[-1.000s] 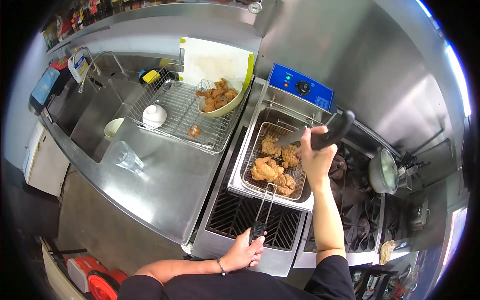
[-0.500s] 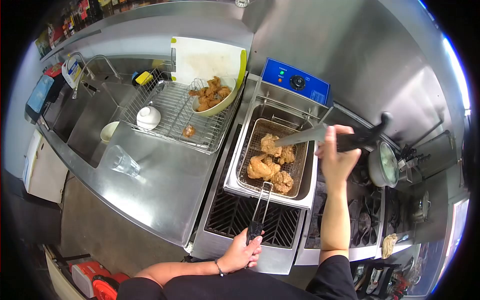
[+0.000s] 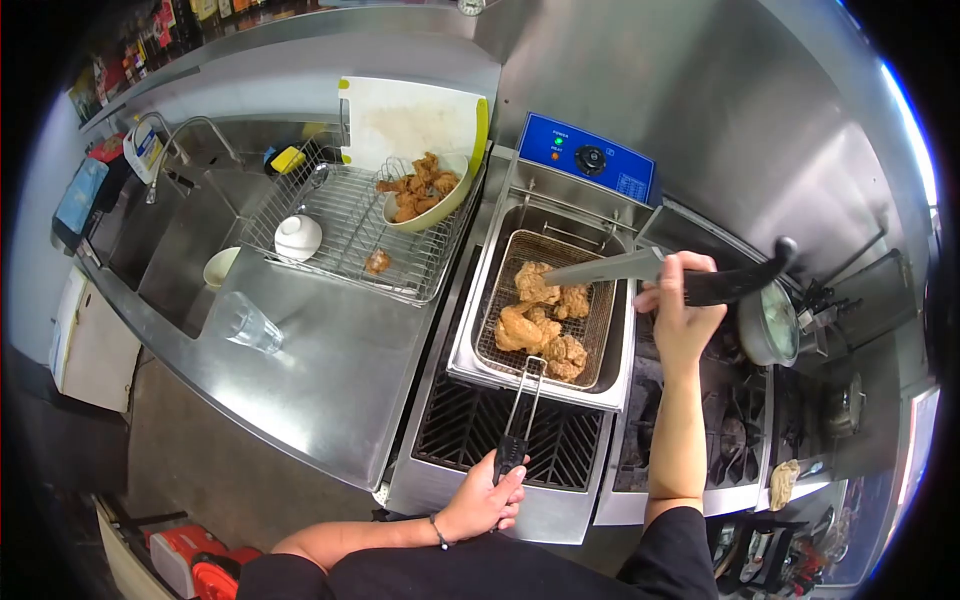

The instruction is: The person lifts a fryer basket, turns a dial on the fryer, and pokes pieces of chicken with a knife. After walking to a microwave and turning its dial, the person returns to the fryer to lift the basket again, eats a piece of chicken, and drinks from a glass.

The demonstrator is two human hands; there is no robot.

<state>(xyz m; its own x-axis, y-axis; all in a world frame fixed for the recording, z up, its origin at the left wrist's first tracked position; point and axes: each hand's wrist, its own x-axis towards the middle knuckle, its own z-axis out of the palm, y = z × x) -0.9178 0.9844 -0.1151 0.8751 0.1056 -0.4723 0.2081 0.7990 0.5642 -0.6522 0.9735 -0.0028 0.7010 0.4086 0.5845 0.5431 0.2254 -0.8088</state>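
Note:
My left hand (image 3: 485, 500) is wrapped around the black grip of the fryer basket's wire handle (image 3: 524, 402). The wire basket (image 3: 603, 345) sits in the steel well of a deep fryer (image 3: 465, 370), holding several browned pieces of fried chicken (image 3: 530, 328). From the right, my right hand (image 3: 682, 305) grips a long tool (image 3: 608, 268) with tapering grey metal and a black handle hooked at its end. The tool's tip is right at the upper-left chicken piece (image 3: 537, 283); I cannot tell whether it is tongs or a blade.
Left of the fryer, a dish rack (image 3: 340, 255) carries a pale bowl (image 3: 440, 212) of fried chicken, a white cup (image 3: 297, 238) and one loose piece (image 3: 377, 262). A clear glass (image 3: 252, 325) lies on the steel counter (image 3: 335, 400). Burners (image 3: 728, 425) and a pot (image 3: 768, 330) are at the right.
The view has shifted slightly. The tool in my right hand lies a little flatter, its tip still at the upper-left chicken piece. My left hand keeps its hold on the basket handle.

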